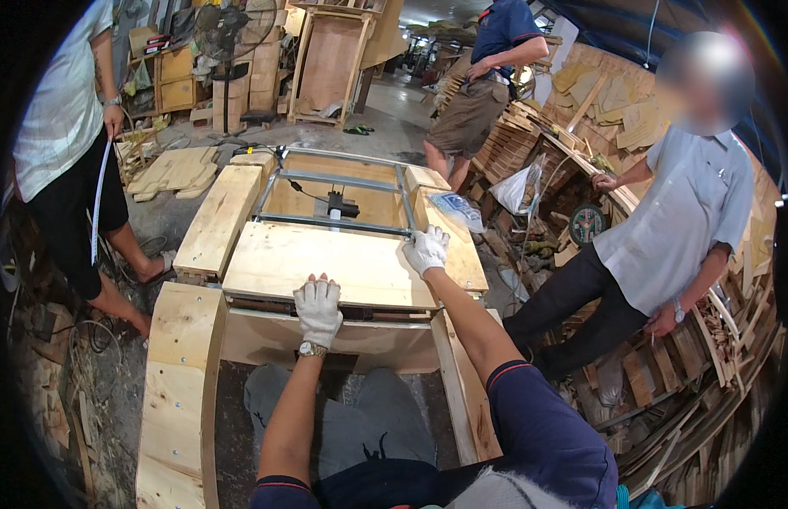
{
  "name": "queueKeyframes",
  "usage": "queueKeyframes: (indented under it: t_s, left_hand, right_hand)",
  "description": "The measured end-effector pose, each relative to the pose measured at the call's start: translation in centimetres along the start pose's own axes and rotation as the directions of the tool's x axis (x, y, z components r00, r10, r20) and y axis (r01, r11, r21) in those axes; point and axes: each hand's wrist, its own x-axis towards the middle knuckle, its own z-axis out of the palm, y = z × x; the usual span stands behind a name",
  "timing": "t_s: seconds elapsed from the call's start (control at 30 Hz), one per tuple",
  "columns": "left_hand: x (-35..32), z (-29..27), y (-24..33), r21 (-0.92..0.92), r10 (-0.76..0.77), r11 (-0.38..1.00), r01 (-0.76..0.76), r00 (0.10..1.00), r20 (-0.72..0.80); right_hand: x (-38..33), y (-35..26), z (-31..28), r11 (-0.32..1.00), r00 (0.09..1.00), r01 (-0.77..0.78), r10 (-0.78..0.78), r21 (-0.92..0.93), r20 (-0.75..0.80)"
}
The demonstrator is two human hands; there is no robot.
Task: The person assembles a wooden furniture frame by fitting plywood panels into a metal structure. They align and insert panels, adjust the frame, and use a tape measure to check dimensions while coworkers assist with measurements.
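Observation:
A pale wooden panel (326, 263) lies across a wooden frame in front of me. My left hand (318, 310), in a white glove with bare fingertips, rests on the panel's near edge, its fingers stretched forward over the top. At the panel's right far corner is my gloved right hand (427, 251), laid over the corner beside the metal frame (326, 223), thumb apart from the fingers. Behind the panel, that metal frame surrounds a black motor-like device (341, 204) with a cable. My legs are inside the frame's near opening, between its wooden side rails (180, 373).
A person at the left holds a tape measure (99, 204). Another, in a grey shirt, stands at the right; a third stands behind. A plastic bag (456, 209) lies on the right rail. Scrap wood (657, 365) fills the right side, and cut boards (175, 172) lie at the left.

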Motion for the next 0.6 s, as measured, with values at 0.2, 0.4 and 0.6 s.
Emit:
queueKeyframes:
  t_s: [0.2,0.4,0.6]
  left_hand:
    - [-0.13,0.1,-0.34,-0.018,-0.017,1.0,0.017,0.999,0.051]
    - [-0.02,0.1,-0.17,-0.061,0.003,0.998,-0.002,1.0,0.023]
    - [0.12,-0.06,-0.14,-0.062,0.012,0.998,-0.013,1.0,-0.011]
  right_hand:
    - [-0.07,-0.56,-0.24,0.998,0.998,-0.062,0.062,-0.013,0.03]
    - [-0.17,0.1,0.09,0.993,0.994,-0.109,0.109,-0.033,-0.014]
    - [-0.05,0.12,0.0,0.99,0.989,-0.132,0.135,-0.05,0.063]
